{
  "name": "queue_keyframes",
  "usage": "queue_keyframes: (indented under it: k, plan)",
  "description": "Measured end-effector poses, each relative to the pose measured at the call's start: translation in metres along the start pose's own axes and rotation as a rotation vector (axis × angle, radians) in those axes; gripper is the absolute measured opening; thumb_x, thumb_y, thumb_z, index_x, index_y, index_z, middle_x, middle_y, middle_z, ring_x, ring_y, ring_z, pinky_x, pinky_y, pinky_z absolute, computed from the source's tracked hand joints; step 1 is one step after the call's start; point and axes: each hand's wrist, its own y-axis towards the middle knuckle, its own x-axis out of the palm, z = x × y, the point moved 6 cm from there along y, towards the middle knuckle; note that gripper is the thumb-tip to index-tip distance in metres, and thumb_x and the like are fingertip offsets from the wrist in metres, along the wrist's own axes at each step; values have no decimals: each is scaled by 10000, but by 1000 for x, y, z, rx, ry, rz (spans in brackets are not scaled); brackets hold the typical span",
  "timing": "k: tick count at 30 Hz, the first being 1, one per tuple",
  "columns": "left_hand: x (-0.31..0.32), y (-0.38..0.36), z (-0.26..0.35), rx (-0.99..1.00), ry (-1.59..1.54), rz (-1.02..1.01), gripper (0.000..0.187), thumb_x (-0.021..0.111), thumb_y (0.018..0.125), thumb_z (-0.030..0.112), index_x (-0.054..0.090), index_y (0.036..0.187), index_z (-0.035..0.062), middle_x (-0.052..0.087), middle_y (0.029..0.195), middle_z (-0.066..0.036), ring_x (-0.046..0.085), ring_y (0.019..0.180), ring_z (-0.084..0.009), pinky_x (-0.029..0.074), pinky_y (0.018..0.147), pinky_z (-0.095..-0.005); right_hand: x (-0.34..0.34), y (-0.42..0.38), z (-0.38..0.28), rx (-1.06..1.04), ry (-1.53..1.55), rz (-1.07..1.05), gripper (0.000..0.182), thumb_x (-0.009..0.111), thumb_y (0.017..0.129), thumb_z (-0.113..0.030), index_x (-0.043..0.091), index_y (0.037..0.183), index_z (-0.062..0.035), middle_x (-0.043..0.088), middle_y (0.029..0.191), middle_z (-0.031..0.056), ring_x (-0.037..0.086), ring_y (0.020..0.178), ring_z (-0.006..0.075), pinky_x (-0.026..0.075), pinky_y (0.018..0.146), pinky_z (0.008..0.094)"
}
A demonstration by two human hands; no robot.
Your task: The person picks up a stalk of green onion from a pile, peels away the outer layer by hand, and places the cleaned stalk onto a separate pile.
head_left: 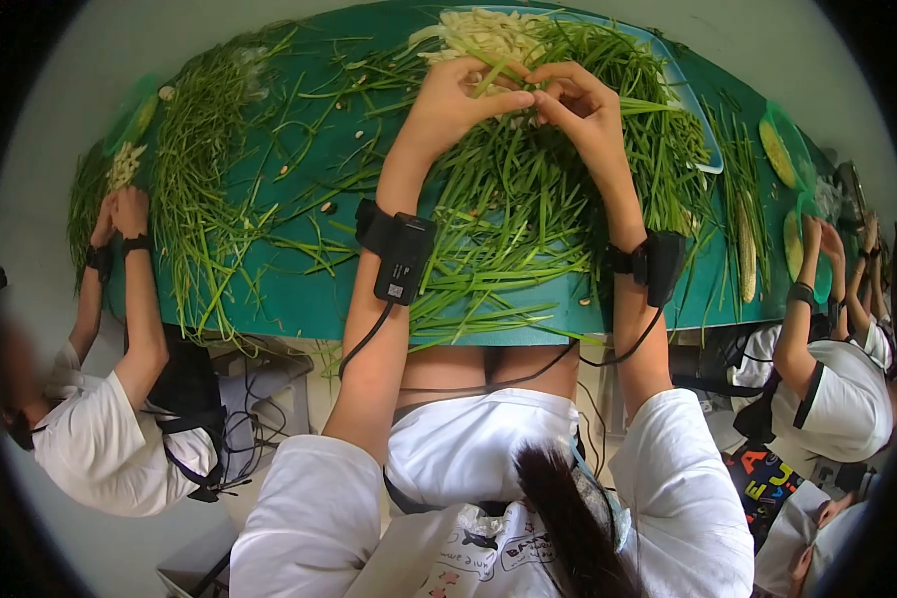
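Note:
My left hand [458,106] and my right hand [583,108] meet fingertip to fingertip over the far part of the table. Both are closed in a pinch on a thin green stalk [500,72], which looks like a garlic chive; its ends are partly hidden by my fingers. Beneath and around my hands spreads a thick heap of long green stalks [513,199], reaching toward the table's near edge. Just beyond my fingers lies a pile of pale yellowish pieces [483,32], on or beside a light-blue tray [713,149] that is mostly covered by greens.
Another long heap of greens [204,169] lies on the green table [319,284] at left, with scattered bits between. An ear of corn [747,249] and green mesh baskets [782,149] are at right. People work on both sides. Cables [369,339] hang from my wrist devices.

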Motion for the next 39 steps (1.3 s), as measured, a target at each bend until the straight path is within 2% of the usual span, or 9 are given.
queue_keyframes:
  k: [8,11,16,19,22,26,35,37,39]
  plan:
    - [-2,1,-5,-3,-70,4,282,769,817,183,703,1027,6,687,934,-3,584,809,-45,463,734,-226,0,1,-1,2,-17,26,170,679,888,-83,659,1048,-30,589,688,-17,560,641,61,416,580,215]
    - [-3,1,-9,-65,69,-26,281,763,822,181,703,1036,9,691,950,-4,592,821,-47,466,743,-223,-1,0,-3,4,-19,32,159,676,890,-79,666,1042,-33,584,691,-22,552,636,54,410,572,211]
    - [1,-1,-5,-70,-92,-26,264,696,879,204,701,1069,20,679,931,-8,588,828,-63,464,739,-248,-1,-1,-2,7,-34,45,153,676,891,-81,663,1036,-33,583,698,-24,546,634,54,405,567,212]
    - [-2,-4,-3,-127,-33,42,263,668,908,204,697,1110,38,677,903,14,569,787,-42,449,699,-227,1,-1,-4,6,-4,46,148,677,890,-83,651,1024,-25,577,691,-24,545,635,55,408,576,212]
    - [-5,-3,-10,-182,59,5,255,639,930,194,690,1125,36,680,924,2,577,800,-54,453,695,-232,3,0,-5,-3,-41,18,143,675,891,-78,626,1011,-16,573,685,-18,542,632,58,415,588,216]
    - [-5,3,-19,-17,-39,53,272,657,916,229,706,1080,18,639,825,3,489,698,-53,379,603,-229,6,0,1,51,49,16,171,677,890,-83,588,1025,-26,565,679,-18,540,628,60,422,596,220]
    - [-5,4,-14,39,-69,66,236,690,889,200,698,1018,2,665,873,-25,590,804,-74,462,705,-238,6,-1,10,161,74,21,188,674,904,-117,574,1039,-33,570,688,-22,552,637,57,426,588,206]
    - [-3,1,-13,-76,-13,0,230,659,904,137,660,1084,-6,668,1020,-31,595,922,-96,465,832,-257,6,-1,11,171,63,19,188,672,907,-120,574,1041,-32,576,693,-19,556,639,57,429,586,206]
    - [-1,2,-13,-43,-34,23,229,694,882,173,676,1031,0,665,953,-27,598,877,-94,470,784,-252,5,-1,12,162,88,22,170,670,908,-118,568,1011,-28,588,706,-11,563,638,60,433,585,209]
